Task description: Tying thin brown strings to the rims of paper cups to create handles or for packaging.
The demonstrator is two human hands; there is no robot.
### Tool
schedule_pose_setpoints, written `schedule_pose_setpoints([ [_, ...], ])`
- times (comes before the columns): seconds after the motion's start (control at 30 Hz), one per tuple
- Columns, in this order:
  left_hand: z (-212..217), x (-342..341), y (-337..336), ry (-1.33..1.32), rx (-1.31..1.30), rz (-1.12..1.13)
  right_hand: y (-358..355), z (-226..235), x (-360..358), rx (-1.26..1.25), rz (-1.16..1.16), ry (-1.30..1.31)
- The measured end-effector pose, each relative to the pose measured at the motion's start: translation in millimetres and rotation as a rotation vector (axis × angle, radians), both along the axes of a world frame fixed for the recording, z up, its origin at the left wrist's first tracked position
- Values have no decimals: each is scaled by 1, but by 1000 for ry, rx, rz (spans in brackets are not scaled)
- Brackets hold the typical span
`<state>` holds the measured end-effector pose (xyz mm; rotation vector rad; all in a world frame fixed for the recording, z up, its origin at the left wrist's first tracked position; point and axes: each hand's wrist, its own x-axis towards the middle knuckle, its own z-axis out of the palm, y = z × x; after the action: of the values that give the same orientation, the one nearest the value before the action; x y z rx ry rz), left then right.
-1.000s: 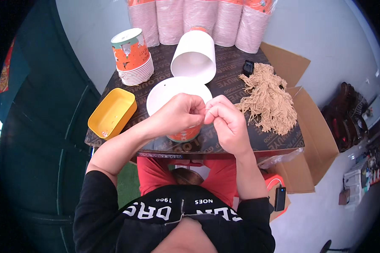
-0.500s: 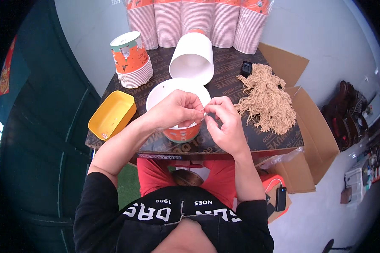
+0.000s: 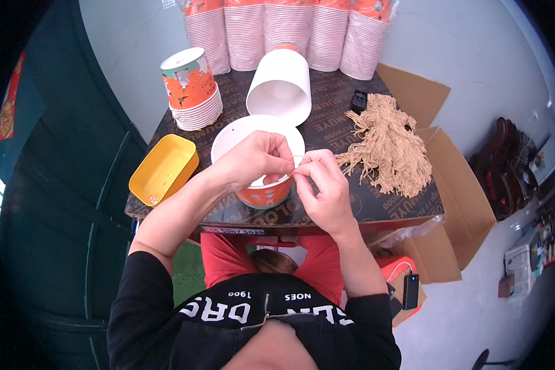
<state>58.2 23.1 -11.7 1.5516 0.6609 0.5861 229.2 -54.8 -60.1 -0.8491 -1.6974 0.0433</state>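
Over the near right rim of an orange paper bucket (image 3: 262, 196) with a white inside, my two hands meet. My left hand (image 3: 256, 161) is closed in a pinch on a thin pale cord (image 3: 299, 156), which bows up in a small loop between the hands. Thumb and fingers of my right hand (image 3: 324, 188) pinch the same cord. Whether the cord passes through the bucket wall is hidden by my fingers. To the right lies a bundle of tan cords (image 3: 391, 151). Behind the bucket a white-lined bucket (image 3: 280, 92) rests on its side.
A yellow tray (image 3: 163, 166) with small bits in it stands at the left, below a stack of upturned orange buckets (image 3: 194, 92). Wrapped bucket stacks (image 3: 277, 31) line the back. A small black object (image 3: 359, 100) lies by the cords. An open cardboard box (image 3: 456, 197) flanks the table's right side.
The cord now shows as a raised loop between my hands. My right hand has shifted slightly down, and the bucket has moved a little left.
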Motion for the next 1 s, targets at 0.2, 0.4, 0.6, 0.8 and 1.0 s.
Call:
schedule_pose_setpoints([
  [0.2,1,1,-3,37,84,-17,15,-7,7,-108,37,69],
  [0.4,-9,6,-14,143,567,145,16,-9,5,-151,61,106],
  [0.6,-19,12,-27,179,1071,318,17,-12,3,-163,47,122],
  [0.8,-29,8,-25,251,1251,404,23,-11,7,-207,97,101],
  [1.0,-32,5,-25,171,1081,436,22,-1,10,-380,198,129],
])
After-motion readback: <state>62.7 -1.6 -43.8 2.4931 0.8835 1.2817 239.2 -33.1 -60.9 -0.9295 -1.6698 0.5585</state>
